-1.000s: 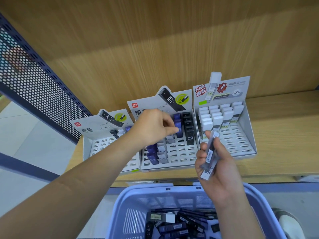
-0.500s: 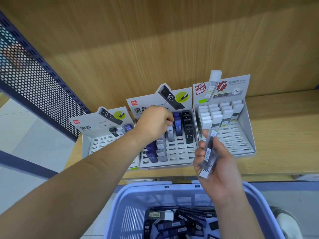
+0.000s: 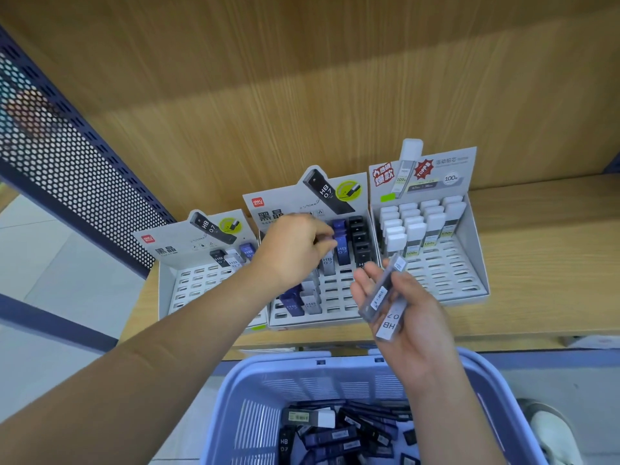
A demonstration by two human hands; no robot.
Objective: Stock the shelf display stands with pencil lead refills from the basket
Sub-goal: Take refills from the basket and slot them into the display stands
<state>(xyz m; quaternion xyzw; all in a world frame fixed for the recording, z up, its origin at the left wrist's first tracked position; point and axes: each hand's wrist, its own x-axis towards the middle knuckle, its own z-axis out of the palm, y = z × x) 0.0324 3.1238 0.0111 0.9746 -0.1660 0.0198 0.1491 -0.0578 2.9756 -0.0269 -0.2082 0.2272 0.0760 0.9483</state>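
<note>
Wooden shelf (image 3: 536,263) carries three display stands (image 3: 446,273) side by side. Below, the blue basket (image 3: 255,367) holds loose refills (image 3: 352,431). Left hand (image 3: 295,250) reaches over the middle stand (image 3: 335,307), fingers curled on a grey refill (image 3: 327,263) standing in its slot. Right hand (image 3: 416,323), above the basket, clasps a bundle of refills (image 3: 385,297) between thumb and fingers.

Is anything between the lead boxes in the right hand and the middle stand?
The left hand, pinching a grey refill case, covers the middle stand's back rows. Its front slots near the clear refill cases look unblocked.
</note>
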